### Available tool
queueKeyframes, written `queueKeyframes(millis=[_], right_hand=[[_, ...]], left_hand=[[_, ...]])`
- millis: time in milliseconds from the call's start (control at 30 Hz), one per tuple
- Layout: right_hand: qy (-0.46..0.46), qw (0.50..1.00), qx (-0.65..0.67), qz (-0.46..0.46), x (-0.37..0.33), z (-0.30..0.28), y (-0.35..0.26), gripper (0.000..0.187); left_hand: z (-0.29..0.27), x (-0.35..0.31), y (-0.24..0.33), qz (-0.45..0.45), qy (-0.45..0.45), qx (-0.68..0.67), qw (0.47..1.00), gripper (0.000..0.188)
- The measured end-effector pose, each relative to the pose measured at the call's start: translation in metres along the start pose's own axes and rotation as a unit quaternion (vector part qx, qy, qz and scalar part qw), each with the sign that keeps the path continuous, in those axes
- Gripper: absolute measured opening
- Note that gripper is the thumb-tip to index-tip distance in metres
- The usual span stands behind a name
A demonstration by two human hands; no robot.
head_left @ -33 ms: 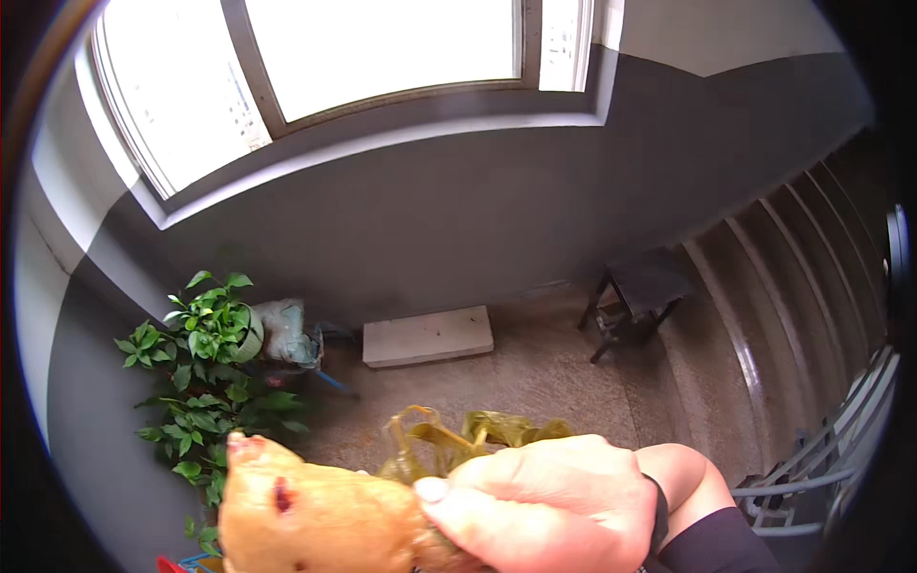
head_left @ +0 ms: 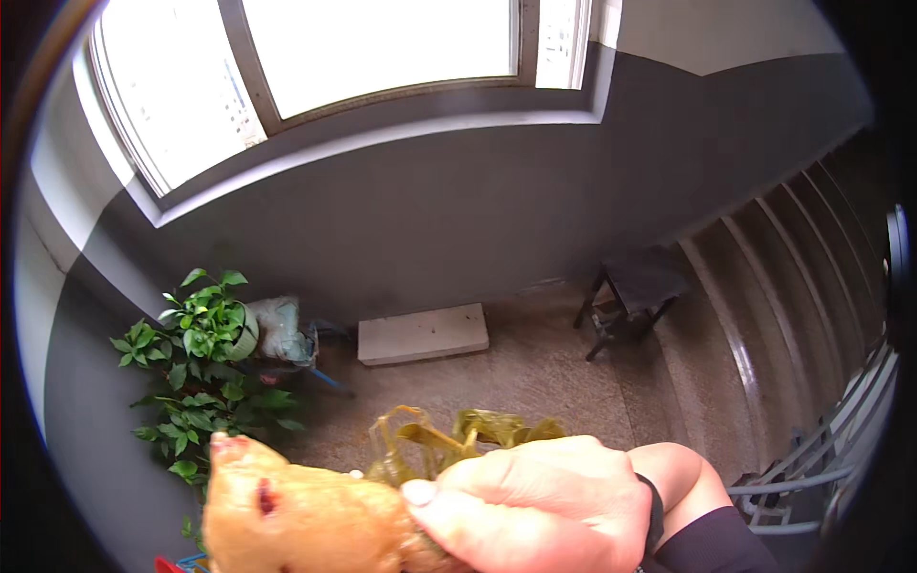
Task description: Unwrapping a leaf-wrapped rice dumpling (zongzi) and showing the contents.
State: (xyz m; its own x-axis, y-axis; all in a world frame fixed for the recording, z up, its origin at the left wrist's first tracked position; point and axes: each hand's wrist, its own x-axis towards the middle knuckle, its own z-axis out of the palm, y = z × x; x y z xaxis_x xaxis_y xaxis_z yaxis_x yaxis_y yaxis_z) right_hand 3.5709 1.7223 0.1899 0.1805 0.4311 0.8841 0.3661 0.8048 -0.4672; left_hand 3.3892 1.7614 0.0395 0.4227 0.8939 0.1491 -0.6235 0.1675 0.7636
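Observation:
From the lower right my right hand (head_left: pixel 549 501) reaches in, a dark band round its wrist and a dark sleeve behind it. Its fingers are closed on the narrow right end of a lumpy golden-orange thing (head_left: pixel 310 516), with the thumb lying on the near side. This thing has smooth, shiny skin, a dark red slit and a reddish blunt tip at its upper left; its kind I cannot make out. Limp yellow-green strips (head_left: pixel 435 439) show just beyond the hand; whether they are leaves or a thin bag is unclear. My left hand is out of view.
Leafy green plants (head_left: pixel 205 334) stand at the left, beside a bundle in clear plastic (head_left: pixel 282 329). A pale block (head_left: pixel 423 334) lies along the grey wall under the window. A dark stool (head_left: pixel 645 286) stands by the stairs (head_left: pixel 755 286), with a pale railing (head_left: pixel 812 477) at the right.
The golden-orange thing and my right hand sit slightly further left in the picture. The background has shifted a little left and up. My grip looks the same.

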Motion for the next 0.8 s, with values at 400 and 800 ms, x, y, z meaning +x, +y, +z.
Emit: queueKeyframes(millis=[400, 800], right_hand=[[-0.068, 0.992, -0.08, 0.07, -0.017, -0.024, 0.034, 0.051], [-0.024, 0.987, -0.146, 0.07, -0.04, -0.02, 0.058, 0.039]], left_hand=[[-0.003, -0.009, 0.006, 0.048, 0.037, 0.052, 0.997, 0.013], [0.076, 0.037, 0.043, 0.215, 0.033, 0.331, 0.918, 0.029]])
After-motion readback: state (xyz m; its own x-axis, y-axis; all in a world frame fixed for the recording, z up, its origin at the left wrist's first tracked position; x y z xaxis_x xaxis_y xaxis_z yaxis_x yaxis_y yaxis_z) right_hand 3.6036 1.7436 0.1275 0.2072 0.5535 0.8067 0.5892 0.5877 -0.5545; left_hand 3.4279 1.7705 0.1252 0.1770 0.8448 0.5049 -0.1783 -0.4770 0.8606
